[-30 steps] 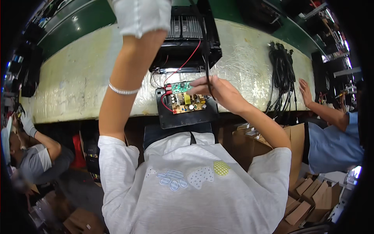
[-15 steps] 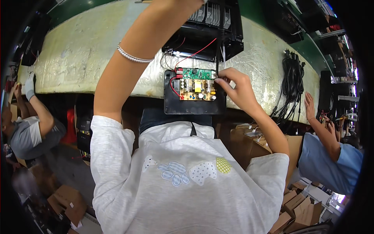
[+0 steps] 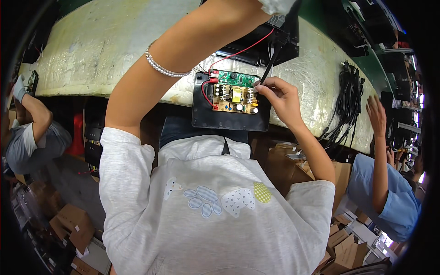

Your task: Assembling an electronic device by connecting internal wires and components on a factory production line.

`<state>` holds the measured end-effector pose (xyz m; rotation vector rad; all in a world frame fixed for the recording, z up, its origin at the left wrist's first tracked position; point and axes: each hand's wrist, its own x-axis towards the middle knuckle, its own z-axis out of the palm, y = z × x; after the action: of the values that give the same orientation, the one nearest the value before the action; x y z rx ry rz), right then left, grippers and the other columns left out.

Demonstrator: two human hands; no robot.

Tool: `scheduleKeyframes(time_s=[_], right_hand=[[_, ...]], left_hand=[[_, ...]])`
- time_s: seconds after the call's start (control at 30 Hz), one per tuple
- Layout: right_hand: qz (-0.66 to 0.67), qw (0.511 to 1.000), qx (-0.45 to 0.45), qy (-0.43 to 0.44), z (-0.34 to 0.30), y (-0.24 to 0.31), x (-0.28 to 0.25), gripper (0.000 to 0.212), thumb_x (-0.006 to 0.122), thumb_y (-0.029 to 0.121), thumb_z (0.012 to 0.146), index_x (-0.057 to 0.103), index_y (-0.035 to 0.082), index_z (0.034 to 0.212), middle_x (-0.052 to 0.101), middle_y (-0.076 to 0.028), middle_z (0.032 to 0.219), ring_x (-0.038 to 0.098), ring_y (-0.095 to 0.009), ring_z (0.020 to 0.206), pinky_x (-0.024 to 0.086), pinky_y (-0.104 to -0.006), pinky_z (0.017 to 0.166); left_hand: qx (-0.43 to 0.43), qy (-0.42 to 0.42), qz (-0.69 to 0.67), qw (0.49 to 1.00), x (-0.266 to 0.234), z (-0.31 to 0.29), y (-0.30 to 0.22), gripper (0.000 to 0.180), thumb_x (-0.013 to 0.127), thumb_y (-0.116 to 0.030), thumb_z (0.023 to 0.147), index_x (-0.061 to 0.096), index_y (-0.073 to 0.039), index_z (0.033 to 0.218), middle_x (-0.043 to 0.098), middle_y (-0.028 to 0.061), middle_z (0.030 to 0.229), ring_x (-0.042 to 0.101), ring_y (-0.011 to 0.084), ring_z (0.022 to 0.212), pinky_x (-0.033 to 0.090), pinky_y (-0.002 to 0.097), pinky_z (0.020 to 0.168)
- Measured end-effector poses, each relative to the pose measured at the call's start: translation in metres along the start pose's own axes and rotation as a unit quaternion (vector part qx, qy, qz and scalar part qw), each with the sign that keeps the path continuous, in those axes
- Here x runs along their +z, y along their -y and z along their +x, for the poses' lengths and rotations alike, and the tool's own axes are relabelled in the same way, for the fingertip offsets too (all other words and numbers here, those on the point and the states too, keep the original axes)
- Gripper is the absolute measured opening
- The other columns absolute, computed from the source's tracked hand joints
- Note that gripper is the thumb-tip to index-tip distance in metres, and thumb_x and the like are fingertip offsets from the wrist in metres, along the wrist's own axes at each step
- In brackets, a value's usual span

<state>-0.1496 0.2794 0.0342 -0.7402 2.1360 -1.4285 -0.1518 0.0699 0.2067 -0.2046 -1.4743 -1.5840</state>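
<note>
My right hand pinches the lower end of a black cable at the right edge of a green circuit board. Beside that board lies a tan power board with capacitors and a yellow transformer. Both rest on a black panel, and red wires run from their left side. At the top edge shows part of my left hand in a white glove, over a black device housing; its fingers are out of frame.
The panel overhangs the near edge of the plastic-covered workbench. A bundle of black cables lies to the right. One person works at the far left, another in blue at the right. Cardboard boxes stand below.
My left arm has swung right, bringing the gloved hand into view. The black housing has shifted right and the cable slants more. My right hand still pinches at the board's right edge.
</note>
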Motion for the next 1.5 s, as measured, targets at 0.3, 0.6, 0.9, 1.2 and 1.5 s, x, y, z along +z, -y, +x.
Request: scheduleKeyframes(time_s=[0.3,0.6,0.9,1.2,1.5], right_hand=[[-0.167,0.972,-0.163,-0.027,-0.002,-0.004,-0.009,0.008,0.071,0.005,0.080,0.065,0.000,0.082,0.059,-0.008,0.081,0.057,-0.021,0.078,0.043,-0.0301,0.068],[-0.441,0.864,-0.205,-0.127,0.036,-0.018,-0.119,0.019,0.066,0.003,0.081,0.068,0.004,0.099,0.063,-0.011,0.091,0.063,-0.028,0.081,0.051,-0.0343,0.071],[-0.601,0.771,-0.210,-0.036,0.052,-0.029,-0.125,0.014,0.063,0.000,0.078,0.062,0.001,0.092,0.062,-0.012,0.094,0.062,-0.030,0.087,0.051,-0.0350,0.073],[0.017,0.995,0.017,-0.098,0.014,-0.014,-0.074,0.008,0.059,0.005,0.092,0.056,-0.001,0.098,0.065,-0.006,0.089,0.062,-0.008,0.076,0.049,-0.0216,0.063],[0.316,0.934,0.163,0.022,0.025,-0.020,-0.036,0.020,0.063,0.009,0.092,0.058,0.000,0.109,0.065,-0.008,0.086,0.054,-0.009,0.066,0.041,-0.0217,0.057]], left_hand=[[-0.073,0.054,-0.276,0.957,0.007,0.006,0.023,0.023,0.050,-0.018,0.101,0.059,0.003,0.097,0.066,0.0098,0.085,0.065,0.0144,0.077,0.055,0.0256,0.070],[-0.083,0.275,0.299,0.910,-0.026,-0.019,0.050,0.023,0.056,-0.023,0.094,0.059,-0.002,0.102,0.063,0.0137,0.104,0.063,0.0230,0.096,0.051,0.0329,0.082],[-0.160,0.466,0.353,0.795,-0.049,-0.159,0.081,0.038,0.060,-0.039,0.086,0.062,-0.004,0.103,0.062,0.0149,0.101,0.059,0.0318,0.102,0.047,0.0399,0.091],[-0.212,0.523,0.394,0.726,-0.034,-0.142,0.084,0.037,0.064,-0.039,0.084,0.063,-0.004,0.097,0.062,0.0116,0.097,0.061,0.0309,0.099,0.049,0.0395,0.085],[-0.211,0.550,0.302,0.750,-0.037,-0.127,0.103,0.040,0.054,-0.033,0.088,0.064,-0.002,0.112,0.061,0.0214,0.115,0.053,0.0276,0.117,0.041,0.0349,0.102]])
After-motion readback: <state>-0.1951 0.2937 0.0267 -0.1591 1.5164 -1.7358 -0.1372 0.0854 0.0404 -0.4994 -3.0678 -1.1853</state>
